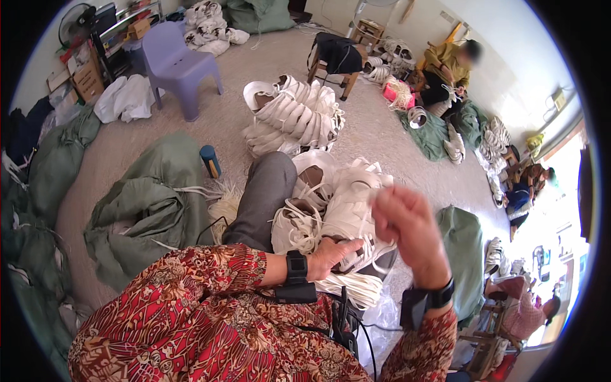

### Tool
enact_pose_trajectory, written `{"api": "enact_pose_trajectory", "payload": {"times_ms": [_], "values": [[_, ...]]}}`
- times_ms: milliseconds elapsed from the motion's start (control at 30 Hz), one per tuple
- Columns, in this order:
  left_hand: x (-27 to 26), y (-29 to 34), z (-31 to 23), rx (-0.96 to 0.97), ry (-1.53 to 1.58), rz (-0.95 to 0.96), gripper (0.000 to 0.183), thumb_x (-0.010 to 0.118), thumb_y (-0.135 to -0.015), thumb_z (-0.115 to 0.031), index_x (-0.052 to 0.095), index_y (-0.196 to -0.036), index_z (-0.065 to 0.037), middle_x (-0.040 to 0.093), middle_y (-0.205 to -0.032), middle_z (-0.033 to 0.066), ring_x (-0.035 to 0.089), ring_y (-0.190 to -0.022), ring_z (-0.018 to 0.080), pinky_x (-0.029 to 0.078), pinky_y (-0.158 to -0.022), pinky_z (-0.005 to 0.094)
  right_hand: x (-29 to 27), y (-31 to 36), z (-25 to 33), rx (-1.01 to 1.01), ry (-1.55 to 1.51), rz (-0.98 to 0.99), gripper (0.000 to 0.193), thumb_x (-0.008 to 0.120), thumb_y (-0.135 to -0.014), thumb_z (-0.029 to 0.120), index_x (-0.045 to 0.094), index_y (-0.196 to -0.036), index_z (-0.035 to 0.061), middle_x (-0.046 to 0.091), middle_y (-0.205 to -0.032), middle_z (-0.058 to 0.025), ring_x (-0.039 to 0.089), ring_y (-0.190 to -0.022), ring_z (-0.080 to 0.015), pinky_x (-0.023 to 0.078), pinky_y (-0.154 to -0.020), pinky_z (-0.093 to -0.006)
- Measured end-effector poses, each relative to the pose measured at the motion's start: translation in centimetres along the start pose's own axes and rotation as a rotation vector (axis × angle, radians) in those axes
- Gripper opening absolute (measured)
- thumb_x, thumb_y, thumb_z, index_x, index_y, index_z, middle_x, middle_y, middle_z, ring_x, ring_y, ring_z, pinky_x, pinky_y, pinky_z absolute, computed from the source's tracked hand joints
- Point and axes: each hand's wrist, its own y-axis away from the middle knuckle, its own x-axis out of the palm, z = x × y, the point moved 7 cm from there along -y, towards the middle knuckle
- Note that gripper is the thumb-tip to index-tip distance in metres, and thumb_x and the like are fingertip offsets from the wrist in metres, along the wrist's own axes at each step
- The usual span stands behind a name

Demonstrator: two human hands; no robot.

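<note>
Over my lap lies a stack of white shoes (pixel 356 191), nested one in another, with loose white laces trailing over them. My left hand (pixel 332 256) grips the nearest white shoe (pixel 352 260) of the stack, its thumb and fingers along the opening. Raised above the right side of the stack, my right hand (pixel 407 223) is curled with its fingertips pressed together. Motion blurs it, and what it pinches cannot be made out. Just below my left hand lies a bundle of white shoelaces (pixel 356 290). Another laced white shoe (pixel 296 226) rests at the left of the stack.
Ahead on the floor stands another pile of nested white shoes (pixel 296 118). Green sacks (pixel 153 197) lie left and right, with a blue bottle (pixel 210 161) beside one. A purple chair (pixel 175 63) and a stool (pixel 337 67) stand farther off. Several people sit working at the right.
</note>
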Motion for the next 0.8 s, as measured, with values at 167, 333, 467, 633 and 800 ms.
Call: {"api": "enact_pose_trajectory", "payload": {"times_ms": [167,333,467,633,800], "values": [[1.1,0.5,-0.3,-0.009,-0.001,0.048,0.04,0.078,-0.088,-0.024,0.065,-0.119,-0.002,0.07,-0.11,0.0069,0.067,-0.094,0.0167,0.056,-0.081,0.0339,3.4,-1.0,7.3,-0.199,-0.049,0.138,0.02,0.06,-0.1,0.018,0.069,-0.102,0.0007,0.054,-0.065,0.0048,0.041,-0.05,-0.0011,0.028,-0.044,-0.0179],[0.6,1.1,-1.2,0.034,-0.07,-0.042,0.037,0.076,-0.089,-0.026,0.066,-0.116,-0.002,0.07,-0.107,0.0062,0.067,-0.092,0.0154,0.055,-0.077,0.0331,-2.6,-1.3,-5.0,0.025,0.399,-0.112,0.017,0.065,-0.094,0.015,0.066,-0.088,-0.0005,0.06,-0.065,0.0017,0.051,-0.054,-0.0034,0.039,-0.045,-0.0217],[0.1,0.2,0.2,-0.005,-0.074,0.094,0.031,0.07,-0.093,-0.026,0.067,-0.113,-0.003,0.07,-0.106,0.006,0.066,-0.092,0.0131,0.053,-0.074,0.0315,-6.0,1.6,-13.4,0.233,0.362,-0.217,0.017,0.066,-0.091,0.014,0.063,-0.081,0.0004,0.06,-0.061,-0.0007,0.052,-0.049,-0.0053,0.04,-0.043,-0.0225],[-0.1,0.4,-0.1,-0.01,-0.086,0.184,0.031,0.067,-0.092,-0.025,0.067,-0.112,-0.002,0.07,-0.103,0.0043,0.065,-0.092,0.0122,0.051,-0.075,0.0305,-6.2,2.5,-16.6,0.252,0.419,-0.257,0.016,0.066,-0.09,0.012,0.063,-0.083,-0.0017,0.062,-0.064,-0.0024,0.055,-0.053,-0.0062,0.042,-0.046,-0.0224],[-0.4,0.3,-0.2,0.015,-0.111,0.15,0.037,0.069,-0.091,-0.025,0.065,-0.117,0.0,0.07,-0.106,0.0059,0.066,-0.092,0.0137,0.053,-0.077,0.0313,-5.5,4.3,-15.9,0.201,0.352,-0.292,0.015,0.066,-0.09,0.011,0.064,-0.087,-0.0035,0.063,-0.066,-0.0027,0.055,-0.055,-0.0066,0.043,-0.049,-0.0225]]}}
